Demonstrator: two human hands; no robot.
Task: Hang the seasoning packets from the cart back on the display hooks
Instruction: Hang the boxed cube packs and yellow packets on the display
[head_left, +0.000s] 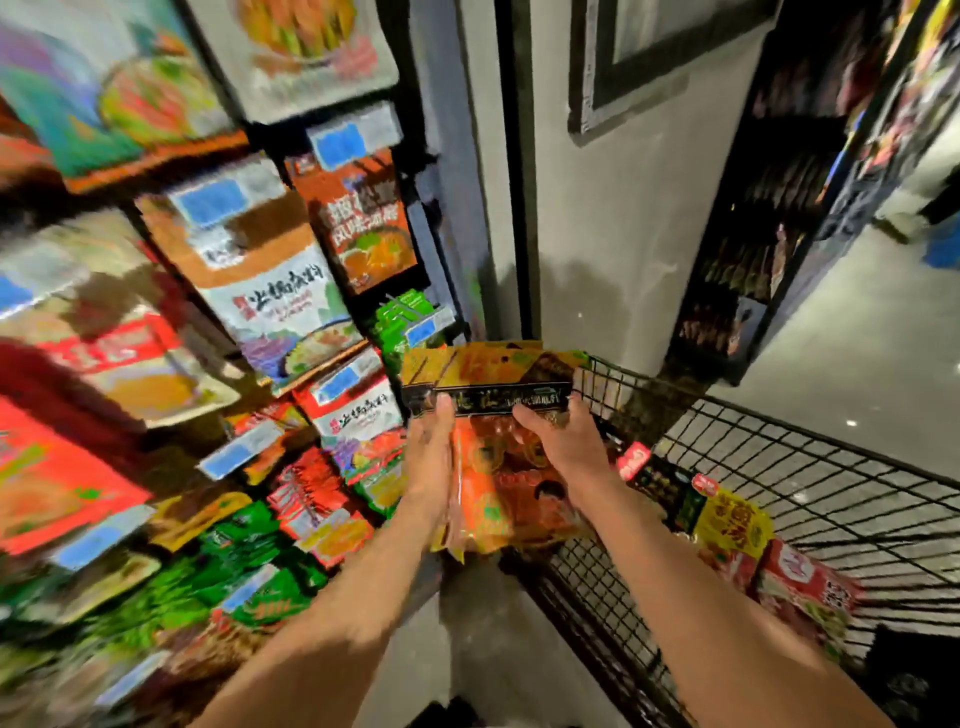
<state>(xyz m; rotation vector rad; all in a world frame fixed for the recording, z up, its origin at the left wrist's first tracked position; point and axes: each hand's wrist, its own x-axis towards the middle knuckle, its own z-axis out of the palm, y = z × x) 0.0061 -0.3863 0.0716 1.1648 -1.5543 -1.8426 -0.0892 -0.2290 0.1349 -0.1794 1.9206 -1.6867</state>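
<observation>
While the wire cart (779, 467) stands at the right with loose packets (737, 525) inside, both hands grip one orange-and-yellow packet stack (493, 415) between cart and display rack (291, 291): left hand (434, 457) clasping its left edge, right hand (563, 441) its right.

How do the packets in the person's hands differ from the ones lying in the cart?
The held packets are a fanned stack, orange and gold with a black band, gripped by both the left hand and right hand. The cart packets lie loose in the wire cart, yellow and red ones. Neither group hangs on a hook yet.
</observation>
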